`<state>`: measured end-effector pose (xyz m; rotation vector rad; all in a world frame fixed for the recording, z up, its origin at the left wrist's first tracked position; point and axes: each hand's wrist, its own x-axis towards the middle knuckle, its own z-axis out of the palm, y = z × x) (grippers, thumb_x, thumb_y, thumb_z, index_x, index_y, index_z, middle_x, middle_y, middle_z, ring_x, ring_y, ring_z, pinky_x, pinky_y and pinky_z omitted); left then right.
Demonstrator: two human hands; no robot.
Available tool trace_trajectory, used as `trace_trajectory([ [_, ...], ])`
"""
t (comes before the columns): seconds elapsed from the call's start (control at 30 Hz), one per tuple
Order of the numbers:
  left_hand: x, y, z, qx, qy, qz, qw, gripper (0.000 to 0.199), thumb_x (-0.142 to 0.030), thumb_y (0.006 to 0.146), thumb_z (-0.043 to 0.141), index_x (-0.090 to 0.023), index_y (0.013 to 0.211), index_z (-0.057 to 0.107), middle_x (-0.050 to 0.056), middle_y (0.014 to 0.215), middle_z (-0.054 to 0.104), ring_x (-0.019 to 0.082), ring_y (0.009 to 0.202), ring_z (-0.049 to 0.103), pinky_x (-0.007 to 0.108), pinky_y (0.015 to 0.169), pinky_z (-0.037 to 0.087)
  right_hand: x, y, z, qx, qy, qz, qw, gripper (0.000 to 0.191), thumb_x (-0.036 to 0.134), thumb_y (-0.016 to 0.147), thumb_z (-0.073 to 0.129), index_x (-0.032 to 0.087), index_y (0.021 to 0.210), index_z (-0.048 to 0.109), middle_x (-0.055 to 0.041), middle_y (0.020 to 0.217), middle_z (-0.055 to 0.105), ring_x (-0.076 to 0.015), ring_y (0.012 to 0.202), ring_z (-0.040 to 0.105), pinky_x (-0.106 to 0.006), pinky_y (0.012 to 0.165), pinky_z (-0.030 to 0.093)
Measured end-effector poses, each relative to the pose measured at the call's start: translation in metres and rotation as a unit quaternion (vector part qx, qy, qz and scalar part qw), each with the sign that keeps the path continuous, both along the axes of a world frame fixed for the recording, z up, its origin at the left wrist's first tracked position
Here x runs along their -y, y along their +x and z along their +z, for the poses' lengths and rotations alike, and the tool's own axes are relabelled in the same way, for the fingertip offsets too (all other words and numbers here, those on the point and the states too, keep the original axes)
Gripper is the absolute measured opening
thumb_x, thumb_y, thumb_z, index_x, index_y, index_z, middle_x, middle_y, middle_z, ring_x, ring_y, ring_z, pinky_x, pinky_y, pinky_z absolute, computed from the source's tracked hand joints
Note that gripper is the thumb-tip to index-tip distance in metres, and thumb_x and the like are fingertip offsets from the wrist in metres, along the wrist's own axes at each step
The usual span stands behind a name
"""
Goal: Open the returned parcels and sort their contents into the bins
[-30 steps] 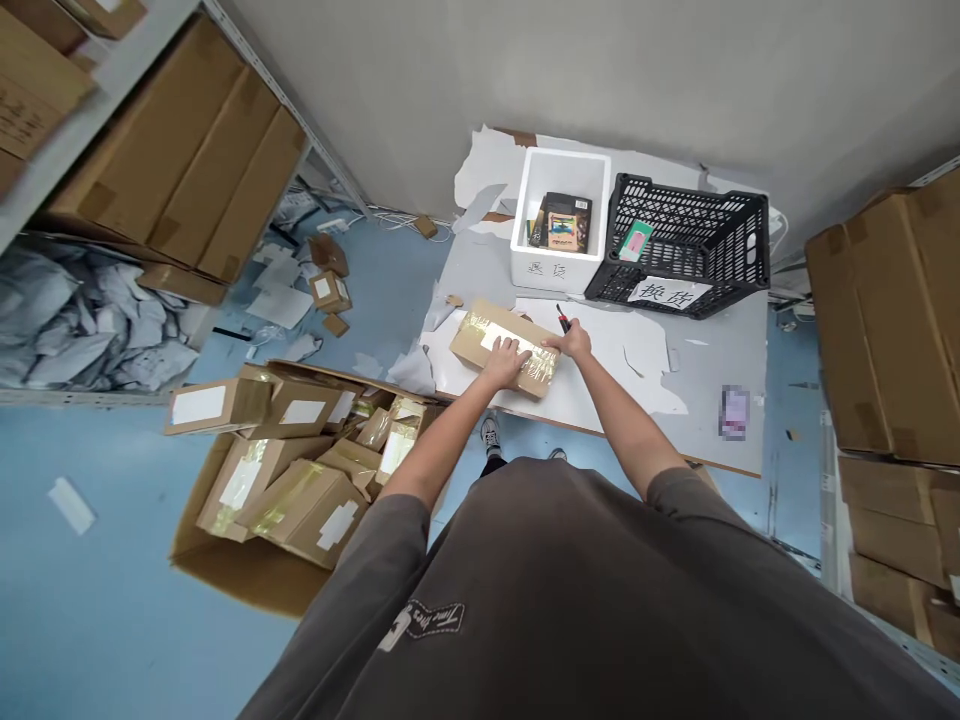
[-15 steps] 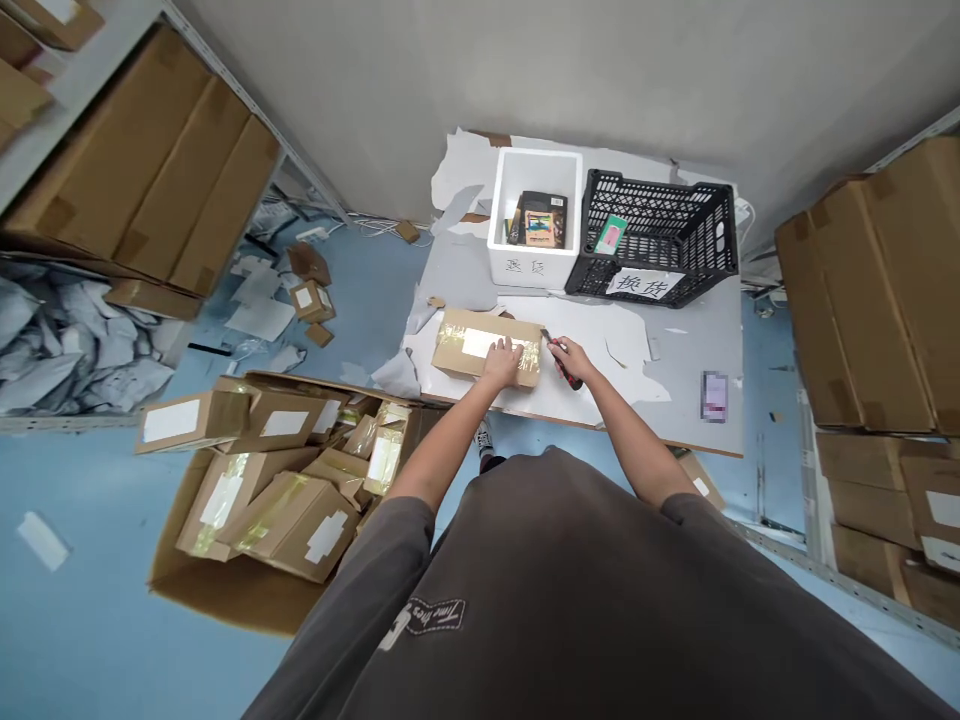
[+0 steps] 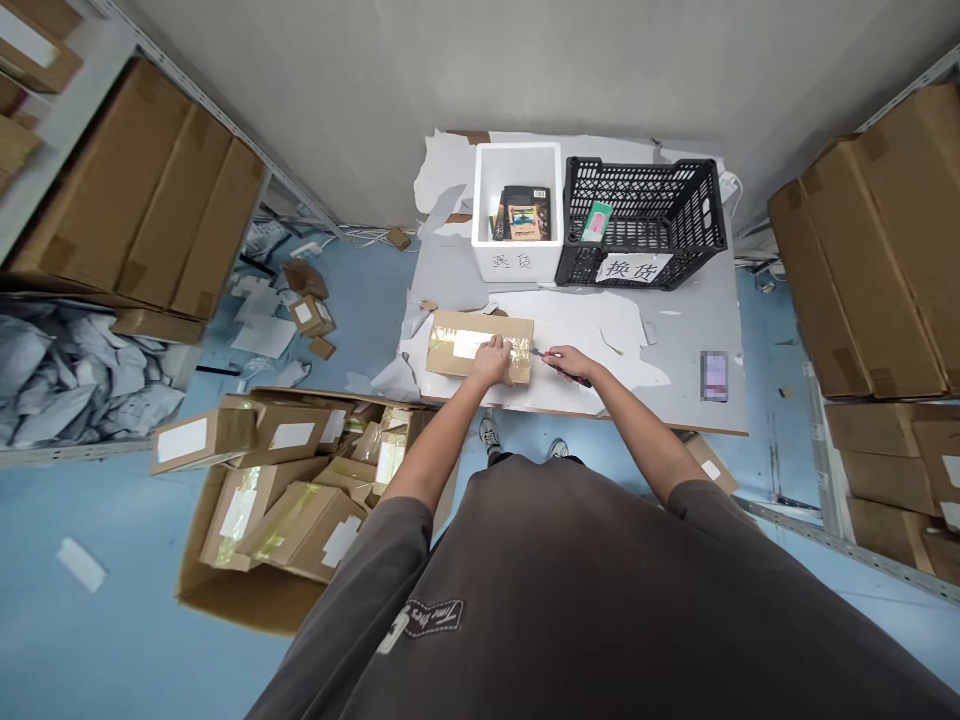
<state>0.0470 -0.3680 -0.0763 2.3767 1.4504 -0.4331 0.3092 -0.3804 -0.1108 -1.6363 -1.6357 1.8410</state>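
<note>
A taped cardboard box (image 3: pixel 444 358) with a white label lies flat near the front edge of the table. My left hand (image 3: pixel 492 362) rests on top of it, fingers laid over the label and the clear tape. In my right hand (image 3: pixel 571 364) is a utility knife (image 3: pixel 581 380) with a red and black handle, gripped in closed fingers. Its blade points left and meets the box's right end, close to the tape; whether it has gone in I cannot tell.
Behind the box stand a white foam bin (image 3: pixel 517 262) with packaged items and a black plastic crate (image 3: pixel 694 240). A phone-like object (image 3: pixel 714 377), blurred, lies on the table's right. A large carton (image 3: pixel 247 600) full of taped boxes sits on the floor at left.
My right hand has shifted and turned the knife, so its blade lies flatter and points left at the box's end. My left hand stays on the box. The camera view has shifted slightly.
</note>
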Motion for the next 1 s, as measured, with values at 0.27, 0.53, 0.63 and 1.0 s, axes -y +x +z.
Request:
trace_trajectory([
  [0.27, 0.002, -0.005, 0.0, 0.012, -0.002, -0.003, 1.0, 0.115, -0.045, 0.061, 0.108, -0.011, 0.155, 0.052, 0.032, 0.171, 0.047, 0.043, 0.164, 0.045, 0.044, 0.132, 0.039, 0.002, -0.012, 0.006, 0.002, -0.007, -0.017, 1.0, 0.037, 0.051, 0.106, 0.072, 0.026, 0.085, 0.054, 0.0061, 0.051, 0.056, -0.0148, 0.038, 0.05, -0.024, 0.04, 0.037],
  [0.53, 0.001, -0.007, -0.004, 0.025, 0.004, -0.002, 1.0, 0.119, -0.044, 0.061, 0.109, -0.007, 0.158, 0.051, 0.034, 0.172, 0.046, 0.044, 0.166, 0.042, 0.045, 0.136, 0.034, 0.035, -0.025, 0.013, -0.001, -0.014, -0.033, 0.999, 0.04, 0.058, 0.103, 0.072, 0.026, 0.084, 0.055, 0.0053, 0.052, 0.058, -0.0153, 0.039, 0.051, -0.025, 0.042, 0.04],
  [0.63, 0.002, -0.008, -0.006, 0.036, 0.008, 0.0, 0.999, 0.121, -0.045, 0.062, 0.108, -0.007, 0.16, 0.049, 0.034, 0.174, 0.045, 0.044, 0.166, 0.043, 0.047, 0.137, 0.033, 0.046, -0.025, 0.015, 0.005, -0.01, -0.047, 0.999, 0.036, 0.053, 0.106, 0.068, 0.027, 0.086, 0.054, 0.0062, 0.052, 0.056, -0.0157, 0.039, 0.051, -0.025, 0.043, 0.039],
  [1.0, -0.032, -0.019, -0.001, 0.061, -0.002, 0.085, 0.994, 0.085, -0.049, 0.1, 0.079, -0.031, 0.175, 0.044, 0.016, 0.181, 0.046, 0.038, 0.168, 0.041, 0.053, 0.133, 0.041, 0.049, -0.002, 0.022, 0.087, 0.052, -0.108, 0.989, 0.029, 0.054, 0.112, 0.054, 0.028, 0.1, 0.058, 0.0072, 0.057, 0.06, -0.0186, 0.046, 0.059, -0.026, 0.057, 0.046],
])
